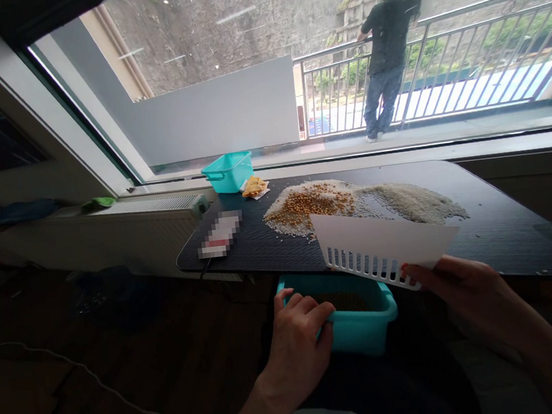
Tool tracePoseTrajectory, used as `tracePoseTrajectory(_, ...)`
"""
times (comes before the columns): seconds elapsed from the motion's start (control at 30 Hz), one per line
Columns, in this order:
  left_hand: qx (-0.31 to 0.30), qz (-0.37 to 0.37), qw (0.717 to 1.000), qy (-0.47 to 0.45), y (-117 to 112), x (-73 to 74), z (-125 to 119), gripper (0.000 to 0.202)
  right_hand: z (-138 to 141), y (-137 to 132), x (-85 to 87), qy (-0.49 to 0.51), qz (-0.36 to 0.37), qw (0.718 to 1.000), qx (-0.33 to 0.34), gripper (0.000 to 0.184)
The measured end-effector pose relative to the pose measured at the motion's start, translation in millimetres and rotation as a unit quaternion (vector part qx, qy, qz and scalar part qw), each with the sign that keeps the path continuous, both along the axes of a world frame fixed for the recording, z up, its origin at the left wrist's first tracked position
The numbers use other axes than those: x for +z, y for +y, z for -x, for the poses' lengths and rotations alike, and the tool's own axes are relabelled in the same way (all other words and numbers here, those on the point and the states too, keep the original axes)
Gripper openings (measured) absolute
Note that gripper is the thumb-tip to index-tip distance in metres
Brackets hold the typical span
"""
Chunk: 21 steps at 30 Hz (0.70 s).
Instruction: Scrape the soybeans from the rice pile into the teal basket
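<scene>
My left hand [300, 327] is closed over the near left rim of a teal plastic bin [365, 333] below the table's front edge. Brownish grains [341, 301] lie in the bin, too dim to name. In my right hand [455, 273] is a white sheet with a row of slots [384, 241], pinched at its lower right corner. The sheet tilts above the table edge, partly over the bin. Behind it are a pile of round orange-yellow kernels [312, 201] on white grains [279, 212] and a paler heap of rice-like grains [415, 201].
On the dark table [498, 228] stand another teal bin [229, 172], a yellowish crumpled item [254, 186] and a blurred-out device [220, 234] with a cable. A radiator [148, 225] runs left. Beyond the window, a person [390, 48] stands at a railing [469, 65].
</scene>
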<state>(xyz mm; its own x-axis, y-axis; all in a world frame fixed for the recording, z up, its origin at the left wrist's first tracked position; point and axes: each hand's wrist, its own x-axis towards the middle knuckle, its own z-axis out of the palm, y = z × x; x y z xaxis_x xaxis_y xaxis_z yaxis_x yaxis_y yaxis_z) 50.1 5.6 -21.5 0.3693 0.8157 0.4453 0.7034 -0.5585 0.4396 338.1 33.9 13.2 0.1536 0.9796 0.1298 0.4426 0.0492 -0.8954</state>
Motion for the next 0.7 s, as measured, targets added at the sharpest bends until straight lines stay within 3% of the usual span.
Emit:
tracePoseTrajectory(0.3,-0.004,-0.001,1.0,-0.006,1,-1.1,-1,0.027,-4,2,-11.2,-0.007,-0.006,1.0,0.0,0.057)
tracePoseTrajectory(0.53,0.0,0.003,1.0,-0.01,1,1.0,-1,0.027,-18,3,-11.1,-0.022,-0.042,0.994,-0.097,0.044)
tracePoseTrajectory(0.7,0.003,0.0,1.0,-0.009,1,0.0,-1,0.027,7,16,-16.3,0.002,-0.044,0.998,-0.037,0.045)
